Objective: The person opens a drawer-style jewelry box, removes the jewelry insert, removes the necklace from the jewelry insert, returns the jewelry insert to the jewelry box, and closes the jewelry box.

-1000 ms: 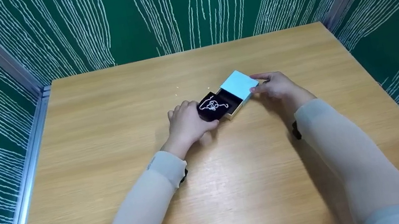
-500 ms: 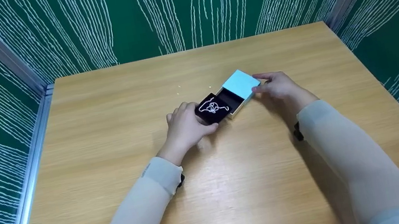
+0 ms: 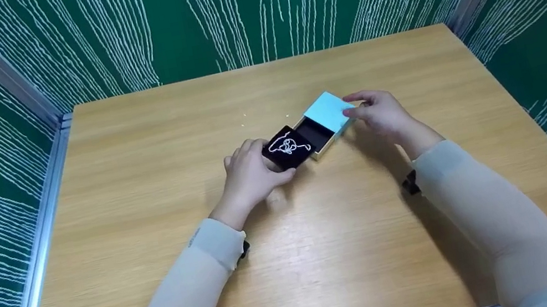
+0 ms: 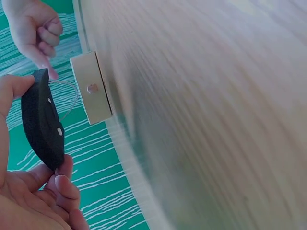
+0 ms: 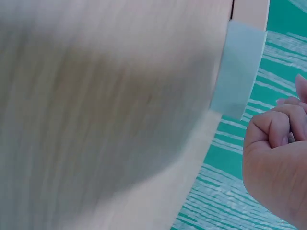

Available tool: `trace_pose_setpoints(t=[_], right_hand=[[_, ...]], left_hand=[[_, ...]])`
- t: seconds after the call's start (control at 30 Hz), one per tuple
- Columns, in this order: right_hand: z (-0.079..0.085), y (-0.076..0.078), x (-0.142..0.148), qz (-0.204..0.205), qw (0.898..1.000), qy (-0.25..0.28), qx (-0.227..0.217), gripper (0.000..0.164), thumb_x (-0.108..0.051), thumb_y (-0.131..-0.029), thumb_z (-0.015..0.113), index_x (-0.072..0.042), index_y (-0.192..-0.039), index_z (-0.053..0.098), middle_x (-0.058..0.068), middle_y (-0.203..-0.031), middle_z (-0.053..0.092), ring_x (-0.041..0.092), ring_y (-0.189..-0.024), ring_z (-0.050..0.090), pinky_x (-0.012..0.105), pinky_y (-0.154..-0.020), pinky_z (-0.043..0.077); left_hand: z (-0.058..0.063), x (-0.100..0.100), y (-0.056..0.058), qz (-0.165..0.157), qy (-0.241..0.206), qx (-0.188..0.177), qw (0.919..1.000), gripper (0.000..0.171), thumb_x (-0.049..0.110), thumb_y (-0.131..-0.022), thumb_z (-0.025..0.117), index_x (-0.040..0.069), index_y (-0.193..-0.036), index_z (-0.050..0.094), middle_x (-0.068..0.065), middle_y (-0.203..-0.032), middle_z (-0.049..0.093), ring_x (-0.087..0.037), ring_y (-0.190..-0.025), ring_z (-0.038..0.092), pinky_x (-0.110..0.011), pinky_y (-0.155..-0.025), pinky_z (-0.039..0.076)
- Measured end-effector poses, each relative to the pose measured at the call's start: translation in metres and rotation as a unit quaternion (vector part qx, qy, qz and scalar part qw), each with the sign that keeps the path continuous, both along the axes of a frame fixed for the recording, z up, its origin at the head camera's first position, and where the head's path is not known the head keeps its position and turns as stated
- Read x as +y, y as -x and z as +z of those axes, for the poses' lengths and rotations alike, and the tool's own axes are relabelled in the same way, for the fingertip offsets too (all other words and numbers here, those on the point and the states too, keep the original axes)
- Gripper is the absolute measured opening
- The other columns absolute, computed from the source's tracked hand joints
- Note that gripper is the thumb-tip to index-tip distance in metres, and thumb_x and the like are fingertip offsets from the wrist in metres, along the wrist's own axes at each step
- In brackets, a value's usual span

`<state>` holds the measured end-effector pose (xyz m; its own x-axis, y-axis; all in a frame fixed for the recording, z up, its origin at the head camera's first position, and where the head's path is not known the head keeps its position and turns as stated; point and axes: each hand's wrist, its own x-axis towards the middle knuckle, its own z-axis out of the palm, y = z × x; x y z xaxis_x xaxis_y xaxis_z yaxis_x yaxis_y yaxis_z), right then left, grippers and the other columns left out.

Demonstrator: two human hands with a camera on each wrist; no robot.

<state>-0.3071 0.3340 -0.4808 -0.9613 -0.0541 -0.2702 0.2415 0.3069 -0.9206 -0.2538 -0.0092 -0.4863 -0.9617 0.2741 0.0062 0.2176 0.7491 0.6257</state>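
My left hand (image 3: 252, 174) pinches a black foam pad (image 4: 36, 120) by its edges, thumb on one side and fingers on the other. On the pad's face lies a thin silver necklace (image 3: 287, 144), part of its chain hanging loose in the left wrist view. Just right of the pad is a small jewelry box with a light blue sleeve (image 3: 328, 110). Its dark-lined drawer (image 4: 86, 72), with a small round knob on the front, is pulled partly out. Close over the sleeve's right end is my right hand (image 3: 381, 112), several fingers loosely curled, holding nothing.
The box stands on a wooden table (image 3: 164, 139). A few tiny pale specks (image 3: 244, 124) lie behind the left hand. Green walls with white streaks (image 3: 166, 26) surround the table's back and sides, with a metal rail (image 3: 34, 235) along the left.
My left hand has drawn the foam pad and necklace slightly left, away from the drawer. My right hand has let go of the blue sleeve and risen a little.
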Motion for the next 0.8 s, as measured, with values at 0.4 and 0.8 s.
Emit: trace_pose_setpoints(t=[0.4,0.8], right_hand=[[0.007,-0.022,-0.040,0.057,0.997,0.031,0.048,0.032,-0.013,-0.106,0.076,0.003,-0.134,0.072,-0.014,-0.066,0.044,0.003,-0.053,0.032,0.019,-0.053,0.029],[0.012,-0.040,-0.063,0.150,0.981,-0.026,0.122,0.015,-0.004,-0.101,0.077,0.007,-0.111,0.077,-0.012,-0.073,0.058,0.002,-0.066,0.046,0.019,-0.062,0.037]], left_hand=[[0.003,-0.002,-0.003,-0.004,-0.005,0.008,0.9999,0.081,0.053,-0.087,0.094,0.009,-0.149,0.065,-0.006,-0.146,0.067,-0.032,-0.135,0.063,-0.054,-0.117,0.035],[0.002,-0.001,-0.009,-0.007,-0.007,0.009,0.9999,0.081,0.053,-0.087,0.094,0.009,-0.148,0.065,-0.005,-0.144,0.068,-0.031,-0.133,0.064,-0.051,-0.116,0.036]])
